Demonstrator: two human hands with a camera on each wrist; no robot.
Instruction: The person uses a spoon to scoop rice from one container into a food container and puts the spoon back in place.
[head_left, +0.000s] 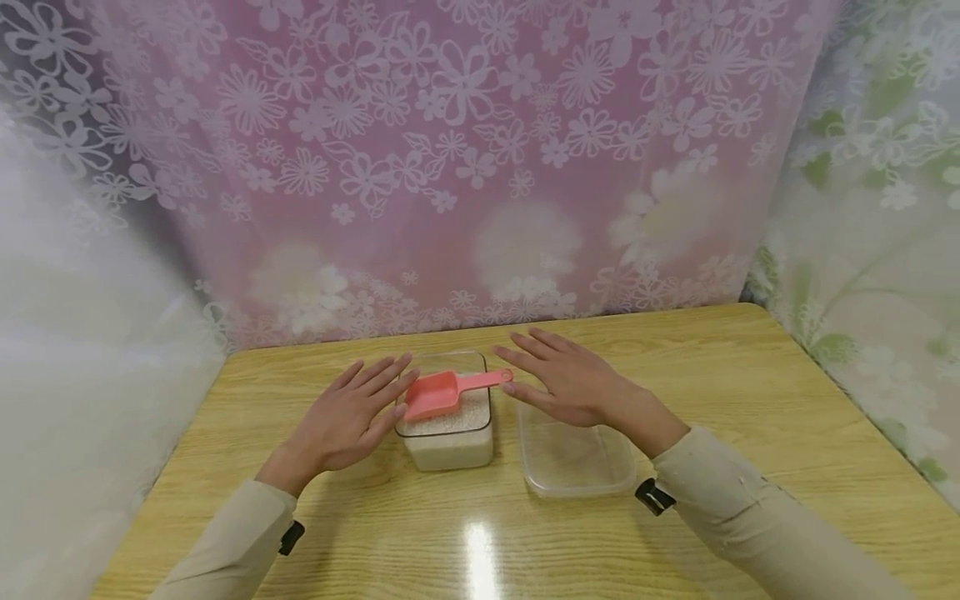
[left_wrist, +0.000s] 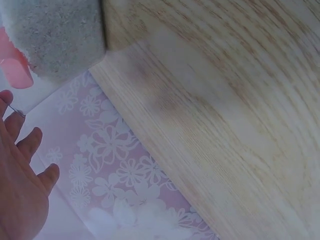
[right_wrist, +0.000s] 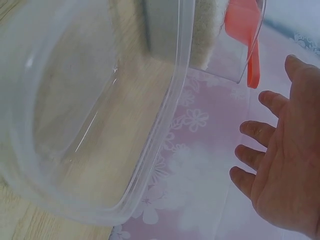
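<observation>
A pink scoop (head_left: 435,395) lies across a clear square container (head_left: 452,452) filled partway with white rice (head_left: 472,414). Its handle sticks out past the right rim. My left hand (head_left: 348,419) hovers by the container's left side, palm down, fingers straight and spread, fingertips overlapping the scoop's edge in the head view. Above a second clear container (head_left: 577,462), which has nothing in it, hangs my right hand (head_left: 562,379), also flat with fingers spread. Its thumb is close to the scoop's handle end. Neither hand holds anything.
Both containers stand on a wood-grain table (head_left: 360,533). A pink floral curtain (head_left: 465,167) hangs behind the table's back edge, with pale sheets at the left and right sides. Black straps (head_left: 655,497) show at the sleeve cuffs.
</observation>
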